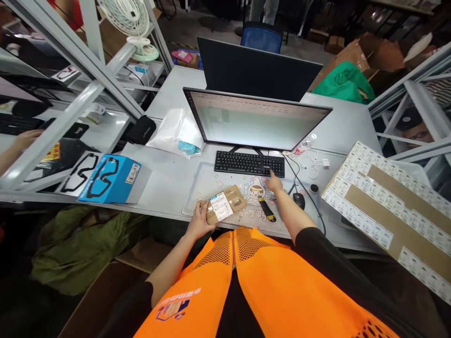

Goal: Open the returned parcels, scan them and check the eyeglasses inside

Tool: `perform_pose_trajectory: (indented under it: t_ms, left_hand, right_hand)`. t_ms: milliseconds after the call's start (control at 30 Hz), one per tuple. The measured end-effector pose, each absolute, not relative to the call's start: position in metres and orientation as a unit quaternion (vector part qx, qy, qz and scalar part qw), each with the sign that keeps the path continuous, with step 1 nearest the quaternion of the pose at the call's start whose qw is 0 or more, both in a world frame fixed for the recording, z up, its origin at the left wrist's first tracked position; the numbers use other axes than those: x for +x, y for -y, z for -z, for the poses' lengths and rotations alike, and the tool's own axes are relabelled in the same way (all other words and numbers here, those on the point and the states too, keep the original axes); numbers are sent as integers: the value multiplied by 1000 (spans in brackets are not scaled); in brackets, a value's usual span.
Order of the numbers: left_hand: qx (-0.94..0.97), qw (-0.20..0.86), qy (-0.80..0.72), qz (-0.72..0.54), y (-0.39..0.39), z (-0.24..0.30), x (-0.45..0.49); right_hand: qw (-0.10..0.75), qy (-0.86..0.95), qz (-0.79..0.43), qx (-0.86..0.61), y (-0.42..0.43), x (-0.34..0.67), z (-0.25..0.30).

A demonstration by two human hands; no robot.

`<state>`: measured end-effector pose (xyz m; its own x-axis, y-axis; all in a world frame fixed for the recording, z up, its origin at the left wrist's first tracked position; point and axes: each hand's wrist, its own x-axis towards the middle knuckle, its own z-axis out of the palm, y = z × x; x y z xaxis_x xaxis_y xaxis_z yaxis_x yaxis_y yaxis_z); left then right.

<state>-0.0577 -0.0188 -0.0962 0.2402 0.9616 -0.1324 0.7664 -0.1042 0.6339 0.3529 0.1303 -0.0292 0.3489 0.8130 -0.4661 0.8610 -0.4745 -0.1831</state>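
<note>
My left hand grips the left end of a small brown parcel with a white printed label on top. The parcel lies at the front of a desk mat with a cartoon duck drawing. My right hand is at the lower right part of a black keyboard, one finger stretched onto the keys; it holds nothing. Below that hand a black and yellow utility knife lies on the mat. A black mouse sits right of my right forearm.
Behind the keyboard stands a lit monitor, with another monitor behind it. At left are a blue box, a white plastic bag and a black case. A label-covered cardboard sheet juts over the right side. Another person's hand shows far left.
</note>
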Motion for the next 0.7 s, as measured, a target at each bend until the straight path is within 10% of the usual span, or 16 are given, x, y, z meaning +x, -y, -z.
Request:
perform_pose_trajectory:
  t_ms: [400,700]
  left_hand:
    - [708,322,-609,-155,20,90,-58]
    - [701,382,-578,-171,-7,104,-84]
  right_hand:
    - [74,-551,268,787,-159,325,15]
    - [53,-562,259,784,-12,286,34]
